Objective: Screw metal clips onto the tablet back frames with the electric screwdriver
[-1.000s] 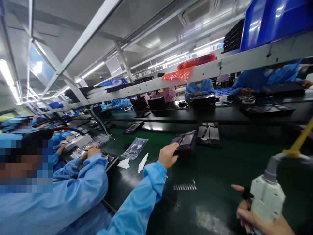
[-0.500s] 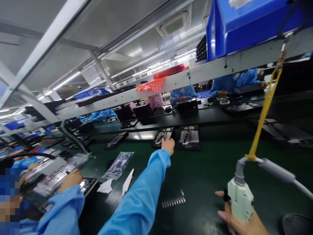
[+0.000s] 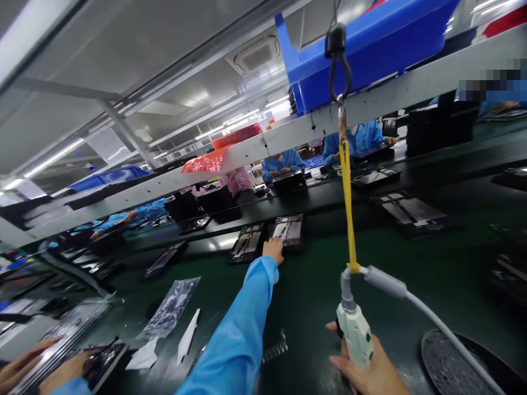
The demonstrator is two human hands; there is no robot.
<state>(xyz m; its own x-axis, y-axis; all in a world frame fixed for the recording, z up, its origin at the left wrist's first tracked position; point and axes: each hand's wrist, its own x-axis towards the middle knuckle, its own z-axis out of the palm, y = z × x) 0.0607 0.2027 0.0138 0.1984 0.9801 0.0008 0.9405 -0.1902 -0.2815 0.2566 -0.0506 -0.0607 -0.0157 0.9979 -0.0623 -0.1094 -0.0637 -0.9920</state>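
Note:
My left hand (image 3: 273, 250), at the end of a blue sleeve, reaches to the near edge of a black device with silvery panels (image 3: 289, 229). Its fingers bend over that edge, and whether they grip it cannot be made out. A similar device (image 3: 247, 242) lies just to the left. My right hand (image 3: 366, 362) is wrapped round a pale green handheld tool (image 3: 356, 336), which hangs upright from a yellow band (image 3: 348, 208) and has a grey cable. A strip of small pieces (image 3: 275, 351) lies on the dark green table (image 3: 313, 307) between my arms.
A clear plastic bag (image 3: 171, 307) and white paper scraps (image 3: 188, 336) lie left of my arm. Another person's hands (image 3: 68, 370) are at the lower left. A round black mesh object (image 3: 453, 365) sits at the lower right. A blue bin (image 3: 370, 55) stands on the shelf rail above.
The view has swung to the right. My left hand has gone from the left one of the two adjacent devices to the right one. My right hand still holds the tool.

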